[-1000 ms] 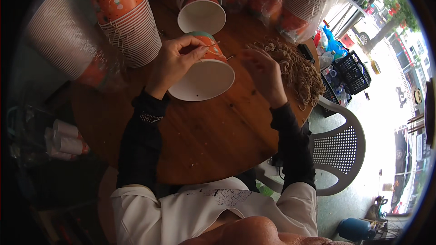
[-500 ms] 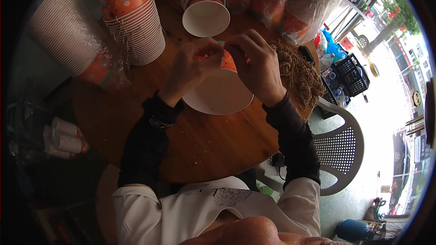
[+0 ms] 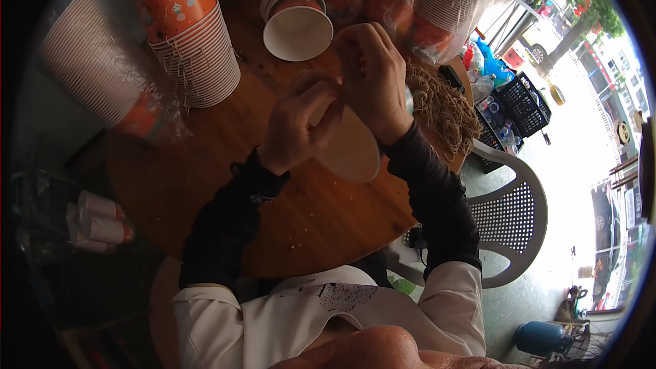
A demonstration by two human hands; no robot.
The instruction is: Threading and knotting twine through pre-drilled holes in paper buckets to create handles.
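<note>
A paper cup point(image 3: 352, 147) lies tipped over on the round wooden table, its pale open mouth towards me. My left hand point(image 3: 304, 119) is curled over the cup's left side, with thumb and fingers drawn together. My right hand point(image 3: 374, 72) sits just above and to the right, fingers bent into a pinch. Whatever is between the fingers is too thin or hidden to make out. The two hands cover most of the cup's outer wall. Beside my right wrist lies a tangled heap of tan string loops point(image 3: 444, 106).
White cups point(image 3: 298, 33) lie on their sides beyond my hands. An orange-printed cup stack point(image 3: 198, 61) with strings hanging on it stands left, by a plastic-wrapped stack point(image 3: 92, 61). More wrapped stacks point(image 3: 454, 7) line the back. A grey chair point(image 3: 509, 219) stands right.
The tipped cup has turned, so its mouth looks narrower and its orange side no longer shows between my hands. My left hand has dropped slightly lower; my right has moved up.
</note>
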